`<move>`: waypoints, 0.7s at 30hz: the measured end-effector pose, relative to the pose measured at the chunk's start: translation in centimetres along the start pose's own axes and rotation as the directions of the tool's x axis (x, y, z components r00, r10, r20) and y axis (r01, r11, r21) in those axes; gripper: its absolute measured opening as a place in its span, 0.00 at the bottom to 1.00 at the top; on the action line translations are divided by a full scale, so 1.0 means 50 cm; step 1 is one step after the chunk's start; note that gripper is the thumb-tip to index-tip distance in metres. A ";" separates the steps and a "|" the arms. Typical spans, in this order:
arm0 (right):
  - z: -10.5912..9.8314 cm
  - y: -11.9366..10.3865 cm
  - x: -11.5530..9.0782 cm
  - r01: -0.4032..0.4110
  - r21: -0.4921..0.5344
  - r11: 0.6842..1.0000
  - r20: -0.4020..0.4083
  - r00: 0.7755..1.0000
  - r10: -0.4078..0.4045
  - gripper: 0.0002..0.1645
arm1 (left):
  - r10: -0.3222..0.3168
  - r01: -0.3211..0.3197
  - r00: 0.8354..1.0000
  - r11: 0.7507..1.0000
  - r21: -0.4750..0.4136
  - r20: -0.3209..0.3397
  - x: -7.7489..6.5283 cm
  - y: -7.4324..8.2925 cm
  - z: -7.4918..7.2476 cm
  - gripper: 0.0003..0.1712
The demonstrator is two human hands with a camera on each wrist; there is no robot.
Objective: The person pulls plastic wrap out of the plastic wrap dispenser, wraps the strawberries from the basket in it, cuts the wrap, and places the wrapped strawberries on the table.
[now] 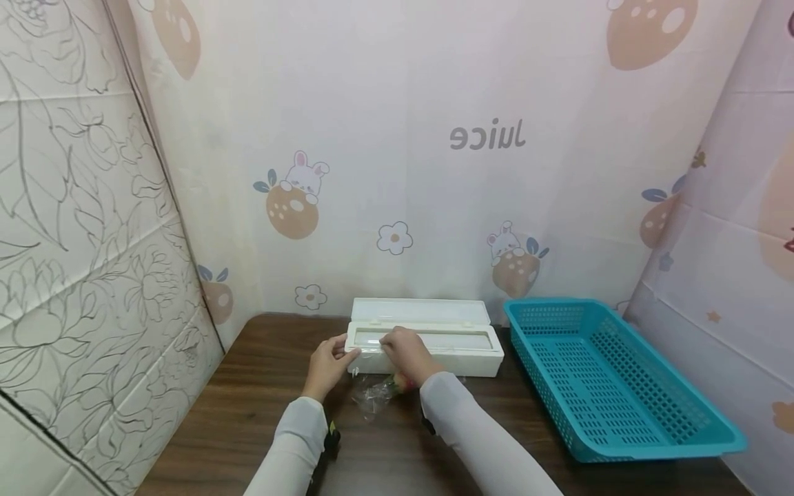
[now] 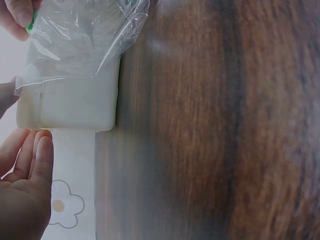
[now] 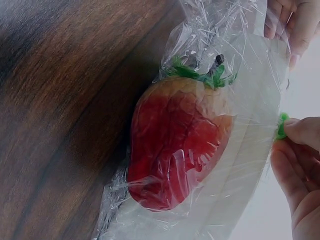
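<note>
A white cling film dispenser (image 1: 471,364) stands at the back of the table with its lid (image 1: 422,311) raised. My left hand (image 1: 329,365) grips its left end, fingers against the side and thumb on the film at the top edge. With thumb and fingers, my right hand (image 1: 408,353) pinches a small green slide cutter (image 3: 281,126) on the dispenser's top edge. Clear cling film (image 2: 90,35) hangs crumpled over the front. Wrapped in that film, a large red strawberry (image 3: 175,145) with green leaves lies against the dispenser's front, partly hidden by my right hand in the head view.
To the right of the dispenser stands a turquoise plastic basket (image 1: 620,451). The brown wood-grain table (image 1: 248,406) reaches back to a printed curtain (image 1: 403,172). A patterned sheet (image 1: 93,241) closes off the left side.
</note>
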State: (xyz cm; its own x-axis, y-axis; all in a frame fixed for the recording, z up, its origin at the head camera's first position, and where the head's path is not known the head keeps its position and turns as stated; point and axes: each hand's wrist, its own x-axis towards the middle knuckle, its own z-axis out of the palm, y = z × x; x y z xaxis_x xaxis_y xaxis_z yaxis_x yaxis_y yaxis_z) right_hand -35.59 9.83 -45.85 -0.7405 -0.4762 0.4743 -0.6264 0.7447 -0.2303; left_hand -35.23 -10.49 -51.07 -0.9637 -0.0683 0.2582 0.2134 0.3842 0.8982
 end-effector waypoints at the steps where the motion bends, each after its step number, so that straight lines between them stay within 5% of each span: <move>1: 0.001 -0.001 0.001 0.000 -0.003 1.000 -0.001 1.000 0.000 0.07 | -0.004 0.004 1.000 1.000 0.001 -0.001 0.000 0.000 0.000 0.31; 21: 0.011 -0.027 0.021 -0.033 -0.011 0.999 0.091 0.995 0.034 0.10 | 0.016 -0.016 1.000 1.000 0.017 -0.013 0.003 -0.003 0.002 0.30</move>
State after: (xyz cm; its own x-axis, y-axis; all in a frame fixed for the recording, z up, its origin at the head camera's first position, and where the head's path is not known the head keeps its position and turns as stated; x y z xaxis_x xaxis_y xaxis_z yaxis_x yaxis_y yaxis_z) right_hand -35.66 8.07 -45.52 -0.7804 -0.4914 0.3867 -0.5989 0.7652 -0.2364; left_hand -35.40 -10.44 -51.22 -0.9580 -0.0741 0.2769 0.2256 0.4011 0.8878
